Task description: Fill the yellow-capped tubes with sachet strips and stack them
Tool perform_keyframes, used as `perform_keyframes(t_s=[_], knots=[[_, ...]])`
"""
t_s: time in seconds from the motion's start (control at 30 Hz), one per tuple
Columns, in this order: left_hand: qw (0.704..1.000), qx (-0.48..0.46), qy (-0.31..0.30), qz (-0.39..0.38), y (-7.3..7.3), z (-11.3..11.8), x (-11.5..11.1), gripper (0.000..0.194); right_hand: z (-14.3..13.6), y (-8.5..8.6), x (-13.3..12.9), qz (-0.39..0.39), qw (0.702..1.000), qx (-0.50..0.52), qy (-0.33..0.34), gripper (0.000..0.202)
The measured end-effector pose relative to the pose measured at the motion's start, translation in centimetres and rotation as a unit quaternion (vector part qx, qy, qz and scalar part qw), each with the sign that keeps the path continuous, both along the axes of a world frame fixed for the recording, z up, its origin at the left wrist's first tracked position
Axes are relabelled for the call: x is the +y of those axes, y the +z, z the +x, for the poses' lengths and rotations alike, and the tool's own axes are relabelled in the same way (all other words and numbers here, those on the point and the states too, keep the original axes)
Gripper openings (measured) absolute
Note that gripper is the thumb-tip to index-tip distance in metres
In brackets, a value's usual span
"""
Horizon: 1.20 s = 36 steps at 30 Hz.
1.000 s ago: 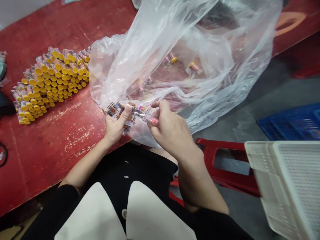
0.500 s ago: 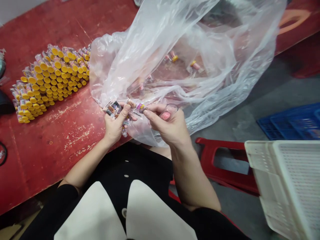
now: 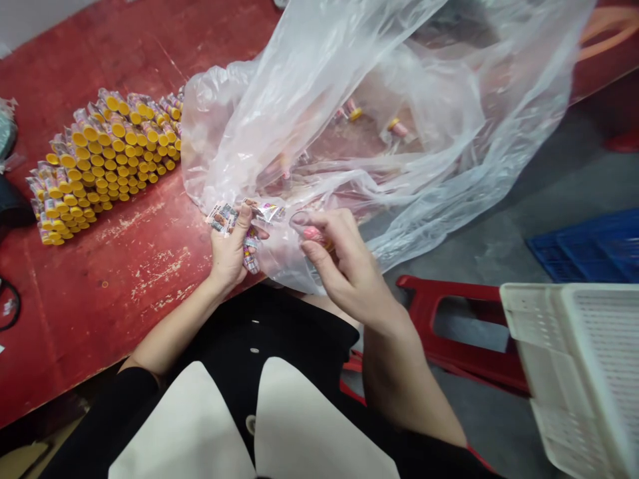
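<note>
My left hand (image 3: 228, 251) is closed round several small printed clear plastic wrappers (image 3: 223, 217). One wrapper (image 3: 270, 211) sticks out from its thumb towards the right. In my right hand (image 3: 352, 276), the curled fingers hold a small clear tube with something pink (image 3: 313, 233) in it; its rim faces the wrappers, a short gap away. Much of the tube is hidden by the fingers. Under and behind both hands spreads a large clear plastic bag (image 3: 284, 86). Loose yellow-capped tubes (image 3: 398, 126) lie inside it, blurred by the film.
A stacked pile of wrapped yellow-capped tubes (image 3: 107, 159) stands left on the red table (image 3: 150, 246). To the right are a red plastic stool (image 3: 449, 289), a white crate (image 3: 544, 352) and a blue crate (image 3: 589, 246) on the floor. An orange ring-shaped rim (image 3: 606, 40) shows far right.
My right hand has let go of the wrapper's edge and drawn back slightly to the right. The pink-filled tube has tilted forward in its fingers. My left hand keeps its hold.
</note>
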<state>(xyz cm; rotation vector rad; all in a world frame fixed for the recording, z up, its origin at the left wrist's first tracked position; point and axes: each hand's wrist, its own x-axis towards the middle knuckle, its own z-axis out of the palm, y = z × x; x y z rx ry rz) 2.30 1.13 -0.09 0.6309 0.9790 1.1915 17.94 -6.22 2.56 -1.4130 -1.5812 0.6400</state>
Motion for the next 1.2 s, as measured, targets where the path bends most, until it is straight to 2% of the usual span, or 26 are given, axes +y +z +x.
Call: perform_keyframes(t_s=[0.07,0.17,0.37,0.53,0.7,0.77,0.87,0.93,1.07,1.2], knots=[[1.000,-0.008,-0.007,0.007,0.0,0.1,0.0,0.054,0.3,0.0,-0.2,0.025,0.997,-0.070,0.007,0.031],[0.999,0.001,-0.029,0.025,-0.1,0.1,0.0,0.054,0.7,-0.2,-0.3,0.036,0.994,-0.099,-0.001,0.034],[0.993,0.067,-0.072,0.067,-0.3,-0.6,0.3,0.051,1.0,-0.2,-0.7,-0.005,0.999,0.013,-0.034,0.026],[0.996,0.012,-0.079,0.044,0.5,-0.2,0.1,0.050,0.1,-1.0,-0.6,0.084,0.992,0.050,-0.075,0.022],[0.995,-0.022,-0.093,0.001,0.3,0.4,-0.7,0.054,-1.4,-1.9,-0.8,0.150,0.972,0.062,-0.170,0.033],[0.996,-0.021,-0.089,-0.008,0.2,0.5,-1.0,0.056,-1.7,-2.1,-1.2,0.139,0.974,0.085,-0.157,0.038],[0.998,-0.005,-0.066,0.001,0.4,0.5,-1.0,0.057,-1.6,-2.4,-1.8,0.098,0.985,0.119,-0.078,0.043],[0.997,0.006,-0.078,0.011,0.7,0.3,-0.9,0.055,-1.2,-2.6,-2.0,0.085,0.988,0.124,-0.044,0.045],[0.988,0.025,-0.148,0.032,1.6,-0.5,-0.7,0.056,-1.0,-2.4,-1.7,0.088,0.987,0.126,-0.043,0.050],[0.980,0.043,-0.189,0.047,2.5,-1.3,-1.4,0.068,-2.0,-1.6,-1.1,0.123,0.982,0.109,-0.092,0.037]])
